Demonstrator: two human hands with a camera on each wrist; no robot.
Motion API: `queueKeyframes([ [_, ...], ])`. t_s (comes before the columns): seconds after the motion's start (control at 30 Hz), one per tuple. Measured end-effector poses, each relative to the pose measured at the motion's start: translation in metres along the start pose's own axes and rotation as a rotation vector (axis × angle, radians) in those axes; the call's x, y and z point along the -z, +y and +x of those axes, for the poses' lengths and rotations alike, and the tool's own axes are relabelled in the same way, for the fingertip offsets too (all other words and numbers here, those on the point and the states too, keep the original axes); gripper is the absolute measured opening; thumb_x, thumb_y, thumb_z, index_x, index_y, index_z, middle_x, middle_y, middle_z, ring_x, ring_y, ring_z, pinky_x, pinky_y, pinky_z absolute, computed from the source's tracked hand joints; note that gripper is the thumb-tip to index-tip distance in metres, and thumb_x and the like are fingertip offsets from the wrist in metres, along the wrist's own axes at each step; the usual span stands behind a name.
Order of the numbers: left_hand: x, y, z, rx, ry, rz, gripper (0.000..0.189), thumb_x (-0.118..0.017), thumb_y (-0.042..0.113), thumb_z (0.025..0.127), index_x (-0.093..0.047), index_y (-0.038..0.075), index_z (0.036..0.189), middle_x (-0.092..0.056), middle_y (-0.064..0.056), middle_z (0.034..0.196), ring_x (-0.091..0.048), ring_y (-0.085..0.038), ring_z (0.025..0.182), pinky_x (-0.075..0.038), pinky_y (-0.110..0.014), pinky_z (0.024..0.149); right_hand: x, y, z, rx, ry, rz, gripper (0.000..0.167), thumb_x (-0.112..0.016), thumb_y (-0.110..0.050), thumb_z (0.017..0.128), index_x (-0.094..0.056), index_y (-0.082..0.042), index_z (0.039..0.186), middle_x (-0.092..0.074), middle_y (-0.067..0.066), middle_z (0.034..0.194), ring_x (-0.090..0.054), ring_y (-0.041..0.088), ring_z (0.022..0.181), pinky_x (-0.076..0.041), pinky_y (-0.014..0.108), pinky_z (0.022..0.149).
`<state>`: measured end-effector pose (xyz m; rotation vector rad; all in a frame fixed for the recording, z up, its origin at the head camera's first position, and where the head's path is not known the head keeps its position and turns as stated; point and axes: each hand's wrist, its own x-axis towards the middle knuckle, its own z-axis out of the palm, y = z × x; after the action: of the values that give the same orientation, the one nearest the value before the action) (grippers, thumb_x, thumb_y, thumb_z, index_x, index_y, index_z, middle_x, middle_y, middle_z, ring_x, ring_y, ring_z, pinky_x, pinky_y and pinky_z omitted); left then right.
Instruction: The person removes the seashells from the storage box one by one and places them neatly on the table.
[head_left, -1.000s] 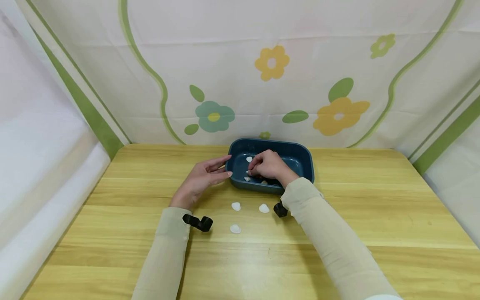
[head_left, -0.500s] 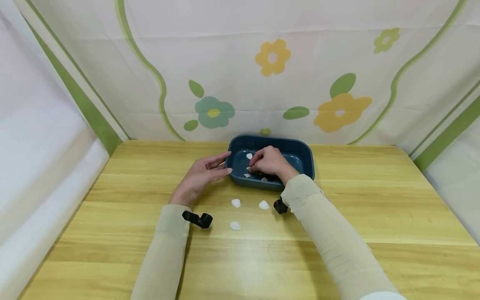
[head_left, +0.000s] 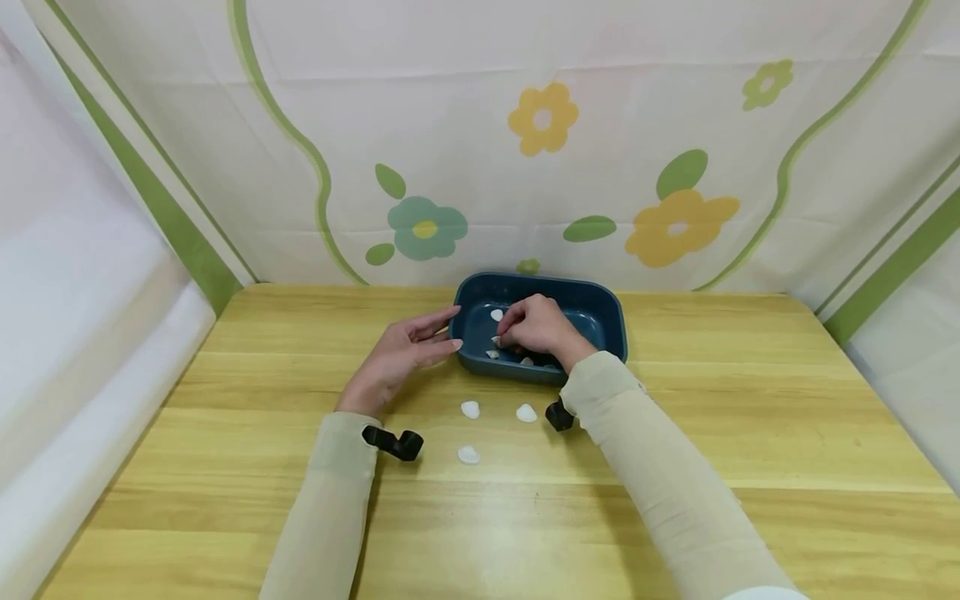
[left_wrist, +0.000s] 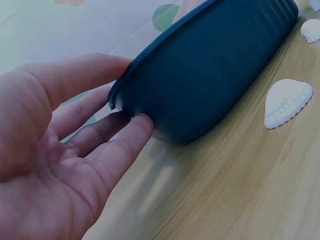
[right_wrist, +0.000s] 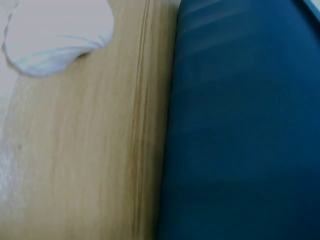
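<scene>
A dark blue rectangular basin (head_left: 585,293) stands at the back of the table. My left hand (head_left: 397,357) touches its left end from outside, fingers fairly straight. In the left wrist view the fingertips rest against the basin's wall and rim. My right hand (head_left: 542,325) reaches down into the basin with curled fingers, pinching a small pale seashell (head_left: 496,341). Near it in the basin lie a white shell (head_left: 497,315), another small shell (head_left: 492,354) and a tan one (head_left: 527,362). The right wrist view shows only the basin's outer side (right_wrist: 240,125), a shell and wood, with the hand hidden.
Three white seashells, a left one (head_left: 470,409), a right one (head_left: 527,413) and a nearer one (head_left: 468,455), lie on the wooden table (head_left: 675,533) before the basin. A flower-printed curtain (head_left: 480,150) hangs close behind it.
The head view shifts slightly. Both hands stay where they are at the basin, and the shells on the table keep their places.
</scene>
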<state>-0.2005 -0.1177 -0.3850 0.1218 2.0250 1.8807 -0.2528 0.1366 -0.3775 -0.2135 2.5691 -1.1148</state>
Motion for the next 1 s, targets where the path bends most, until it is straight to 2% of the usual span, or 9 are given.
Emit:
queueKeyframes([
  [0.3, 0.0, 0.0012, 0.0024, 0.005, 0.013, -0.004, 0.06, -0.08, 0.019, 0.1, -0.06, 0.027, 0.156, -0.052, 0.001, 0.166, -0.059, -0.023, 0.146, -0.054, -0.037, 0.115, 0.0009, 0.0022, 0.0017, 0.0, 0.015, 0.011, 0.008, -0.082, -0.017, 0.095, -0.083, -0.01, 0.099, -0.08, 0.01, 0.102, -0.072, 0.016, 0.071, -0.063, 0.029, 0.071],
  [0.43, -0.0006, 0.0014, 0.003, 0.006, 0.003, -0.007, 0.06, -0.079, 0.019, 0.1, -0.059, 0.026, 0.157, -0.051, 0.001, 0.167, -0.055, -0.02, 0.15, -0.051, -0.039, 0.119, 0.0015, 0.0028, 0.0023, 0.001, 0.002, -0.006, 0.008, -0.083, -0.016, 0.095, -0.083, -0.009, 0.098, -0.08, 0.011, 0.102, -0.072, 0.016, 0.068, -0.064, 0.03, 0.067],
  [0.6, -0.0004, 0.0015, 0.0029, 0.002, -0.004, -0.013, 0.061, -0.079, 0.021, 0.1, -0.058, 0.026, 0.157, -0.05, 0.004, 0.167, -0.05, -0.018, 0.153, -0.048, -0.041, 0.122, 0.0028, 0.0018, 0.0031, 0.044, -0.026, -0.047, 0.009, -0.08, -0.016, 0.097, -0.081, -0.008, 0.102, -0.079, 0.01, 0.101, -0.069, 0.016, 0.066, -0.062, 0.029, 0.066],
  [0.77, 0.0003, 0.0008, 0.0024, -0.006, 0.0, -0.021, 0.061, -0.079, 0.02, 0.1, -0.058, 0.025, 0.157, -0.05, 0.003, 0.167, -0.052, -0.019, 0.152, -0.054, -0.032, 0.115, 0.003, -0.0004, 0.0031, 0.087, -0.037, -0.062, 0.009, -0.08, -0.016, 0.097, -0.078, -0.008, 0.102, -0.076, 0.008, 0.094, -0.066, 0.017, 0.064, -0.06, 0.029, 0.065],
  [1.0, 0.0, -0.0008, 0.0017, -0.004, 0.001, -0.024, 0.06, -0.079, 0.018, 0.101, -0.058, 0.024, 0.157, -0.049, 0.002, 0.168, -0.052, -0.02, 0.152, -0.057, -0.023, 0.106, 0.0015, 0.0019, 0.0034, 0.105, -0.055, -0.046, 0.007, -0.08, -0.016, 0.097, -0.077, -0.01, 0.1, -0.075, 0.008, 0.096, -0.067, 0.019, 0.068, -0.06, 0.031, 0.066],
])
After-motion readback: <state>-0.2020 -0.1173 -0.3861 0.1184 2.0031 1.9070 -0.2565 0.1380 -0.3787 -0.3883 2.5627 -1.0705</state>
